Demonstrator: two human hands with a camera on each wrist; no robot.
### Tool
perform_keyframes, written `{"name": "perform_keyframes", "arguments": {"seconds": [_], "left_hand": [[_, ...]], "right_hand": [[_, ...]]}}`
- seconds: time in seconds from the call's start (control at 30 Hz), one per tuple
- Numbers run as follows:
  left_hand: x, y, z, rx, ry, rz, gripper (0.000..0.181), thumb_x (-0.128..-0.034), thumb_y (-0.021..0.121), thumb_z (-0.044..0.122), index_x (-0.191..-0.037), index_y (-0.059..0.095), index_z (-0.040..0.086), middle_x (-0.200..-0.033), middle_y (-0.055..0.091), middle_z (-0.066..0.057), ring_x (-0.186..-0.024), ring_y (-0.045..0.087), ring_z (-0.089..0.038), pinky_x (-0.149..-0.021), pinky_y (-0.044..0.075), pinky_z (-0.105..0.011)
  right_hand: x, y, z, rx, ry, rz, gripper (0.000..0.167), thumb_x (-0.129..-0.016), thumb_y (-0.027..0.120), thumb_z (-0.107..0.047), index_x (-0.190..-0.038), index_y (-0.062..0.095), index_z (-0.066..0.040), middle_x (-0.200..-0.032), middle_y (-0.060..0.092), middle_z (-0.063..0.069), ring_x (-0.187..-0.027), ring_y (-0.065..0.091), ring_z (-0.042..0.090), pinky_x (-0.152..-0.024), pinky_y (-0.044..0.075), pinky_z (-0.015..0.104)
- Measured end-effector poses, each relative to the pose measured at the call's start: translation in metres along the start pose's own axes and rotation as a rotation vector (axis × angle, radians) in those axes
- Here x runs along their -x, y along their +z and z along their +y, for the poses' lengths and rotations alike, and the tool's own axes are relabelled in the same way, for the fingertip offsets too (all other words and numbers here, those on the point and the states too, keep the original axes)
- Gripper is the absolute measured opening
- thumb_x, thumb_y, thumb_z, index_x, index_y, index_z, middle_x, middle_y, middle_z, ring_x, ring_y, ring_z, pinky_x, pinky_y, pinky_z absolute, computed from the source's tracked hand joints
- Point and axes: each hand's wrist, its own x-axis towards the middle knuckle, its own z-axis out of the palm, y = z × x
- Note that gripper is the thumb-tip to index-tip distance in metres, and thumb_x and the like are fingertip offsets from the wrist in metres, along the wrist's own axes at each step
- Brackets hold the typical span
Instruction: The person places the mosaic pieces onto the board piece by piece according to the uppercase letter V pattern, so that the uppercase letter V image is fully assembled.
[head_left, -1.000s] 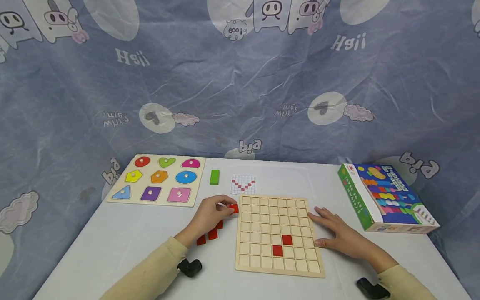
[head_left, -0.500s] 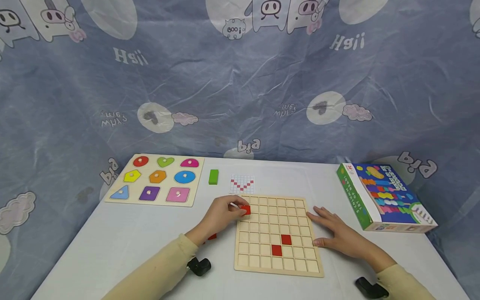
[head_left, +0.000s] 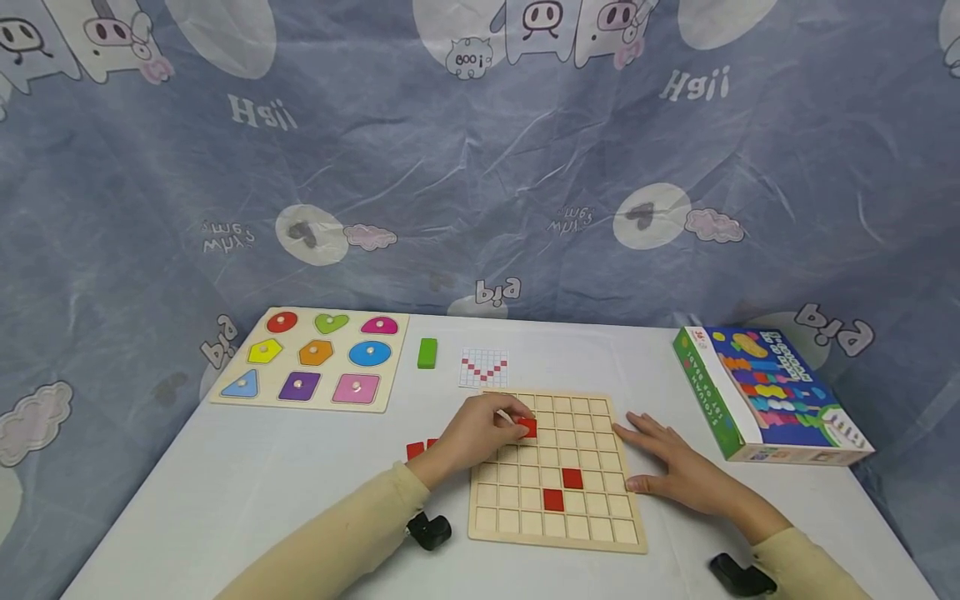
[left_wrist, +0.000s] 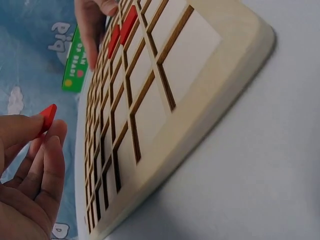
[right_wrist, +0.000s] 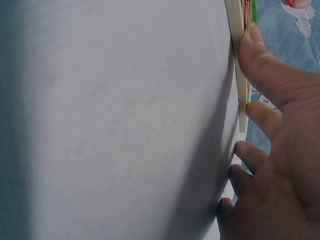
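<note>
My left hand (head_left: 483, 432) pinches a red square tile (head_left: 528, 427) between thumb and fingertips, above the upper left part of a wooden grid board (head_left: 558, 546). In the left wrist view that tile (left_wrist: 48, 118) is tilted and apart from the board. Two red tiles, one nearer (head_left: 553, 500) and one farther (head_left: 573, 478), lie in diagonally adjoining cells of the board. My right hand (head_left: 678, 471) rests at the board's right edge, fingers spread; the right wrist view shows its thumb (right_wrist: 257, 55) touching the side. Loose red tiles (head_left: 416, 451) lie left of the board, partly behind my left wrist.
Behind the board lies a small card (head_left: 483, 368) with a red V pattern, beside a green block (head_left: 427, 353). A shape puzzle board (head_left: 307, 358) is at the back left. A colourful box (head_left: 780, 392) stands at the back right.
My left hand has carried the red tile rightward, from left of the board to above its upper left cells. The right hand has stayed at the board's edge.
</note>
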Motion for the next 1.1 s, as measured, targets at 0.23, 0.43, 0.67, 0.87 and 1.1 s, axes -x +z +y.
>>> {"name": "perform_keyframes", "arguments": {"seconds": [0.23,0.43,0.67,0.87,1.1], "left_hand": [[-0.008,0.013,0.006,-0.018,0.029,-0.032,0.013,-0.0907,0.078,0.012,-0.101,0.077,0.019,-0.09,0.065,0.01,-0.071,0.063,-0.004,-0.067,0.05,-0.022],[-0.014,0.027,0.011,-0.035,0.042,-0.054,0.013,-0.0919,0.075,0.012,-0.101,0.077,0.022,-0.088,0.064,0.013,-0.071,0.062,-0.002,-0.068,0.05,-0.021],[-0.021,0.04,0.019,-0.046,0.067,-0.074,0.013,-0.0919,0.075,0.012,-0.102,0.077,0.02,-0.086,0.061,0.013,-0.07,0.058,0.0,-0.068,0.049,-0.019],[-0.025,0.051,0.024,-0.046,0.047,-0.095,0.013,-0.0913,0.075,0.011,-0.1,0.077,0.02,-0.085,0.062,0.015,-0.069,0.057,0.0,-0.066,0.048,-0.018],[-0.026,0.061,0.029,-0.046,0.013,-0.119,0.013,-0.0903,0.075,0.011,-0.096,0.078,0.022,-0.078,0.062,0.013,-0.064,0.054,-0.001,-0.06,0.044,-0.019]], "right_hand": [[0.0,-0.001,-0.002,-0.004,0.005,0.003,0.084,-0.083,0.078,-0.05,-0.154,0.046,-0.02,-0.164,0.022,0.025,-0.148,0.011,0.055,-0.114,0.007,0.072],[0.0,-0.002,-0.004,-0.006,-0.004,0.01,0.083,-0.083,0.078,-0.049,-0.153,0.047,-0.019,-0.163,0.024,0.025,-0.148,0.013,0.056,-0.112,0.008,0.073],[0.002,-0.003,-0.004,-0.004,0.002,0.012,0.082,-0.083,0.078,-0.049,-0.153,0.048,-0.019,-0.163,0.024,0.025,-0.147,0.013,0.056,-0.111,0.009,0.074],[0.002,-0.003,-0.004,-0.003,0.003,0.014,0.081,-0.083,0.078,-0.049,-0.153,0.048,-0.019,-0.163,0.025,0.025,-0.148,0.013,0.055,-0.112,0.009,0.074],[0.001,-0.002,-0.005,-0.004,0.001,0.012,0.081,-0.084,0.078,-0.049,-0.153,0.048,-0.019,-0.163,0.025,0.025,-0.148,0.013,0.056,-0.112,0.008,0.073]]}}
